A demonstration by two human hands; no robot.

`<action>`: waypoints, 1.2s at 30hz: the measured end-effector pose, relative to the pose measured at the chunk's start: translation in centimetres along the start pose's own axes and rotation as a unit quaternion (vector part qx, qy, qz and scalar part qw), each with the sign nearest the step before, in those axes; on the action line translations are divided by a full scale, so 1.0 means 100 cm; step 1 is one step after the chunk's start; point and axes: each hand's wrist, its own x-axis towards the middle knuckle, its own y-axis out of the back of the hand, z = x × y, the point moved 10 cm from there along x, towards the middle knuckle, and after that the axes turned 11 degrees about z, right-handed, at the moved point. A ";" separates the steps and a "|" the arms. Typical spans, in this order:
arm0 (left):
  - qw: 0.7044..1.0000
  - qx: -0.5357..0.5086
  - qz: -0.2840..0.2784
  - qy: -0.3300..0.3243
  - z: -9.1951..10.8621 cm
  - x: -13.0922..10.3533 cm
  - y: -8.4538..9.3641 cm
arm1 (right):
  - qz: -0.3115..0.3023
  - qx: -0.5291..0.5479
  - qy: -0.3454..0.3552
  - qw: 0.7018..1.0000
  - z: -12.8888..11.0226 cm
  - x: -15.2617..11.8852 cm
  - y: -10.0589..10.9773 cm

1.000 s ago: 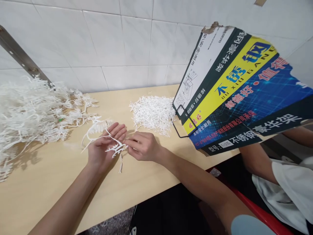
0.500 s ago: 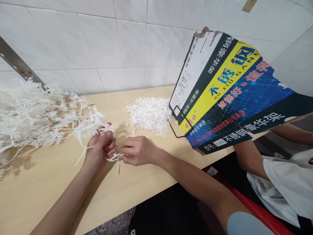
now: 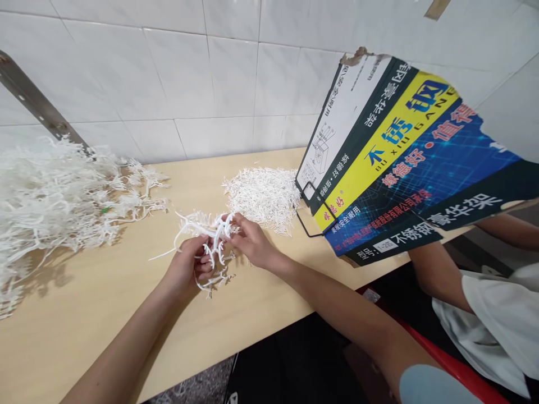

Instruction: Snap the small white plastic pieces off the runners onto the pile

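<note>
Head view: branched white plastic-like strands are held above the pale wooden desk by curled left hand and pinching right hand; two-handed handling is judged in hand, fine fingertip control required.

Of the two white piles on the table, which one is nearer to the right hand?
The smaller pile of short pieces, beside the printed cardboard, is nearer to the right hand. The big tangled heap is at far left.
</note>
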 end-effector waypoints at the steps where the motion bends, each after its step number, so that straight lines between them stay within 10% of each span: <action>1: 1.000 0.003 0.007 -0.002 -0.002 0.001 0.001 | -0.005 0.000 0.002 1.000 -0.001 -0.001 -0.002; 12: 0.989 0.077 0.067 -0.111 0.025 0.007 0.015 | 0.006 -0.009 0.012 1.000 -0.002 0.000 -0.003; 22: 0.969 0.136 0.108 -0.177 0.028 0.007 0.024 | -0.017 0.125 -0.123 0.984 0.024 -0.003 -0.013; 36: 0.972 0.063 0.152 -0.167 0.029 0.001 0.026 | 0.053 0.131 -0.100 0.985 0.027 0.004 -0.005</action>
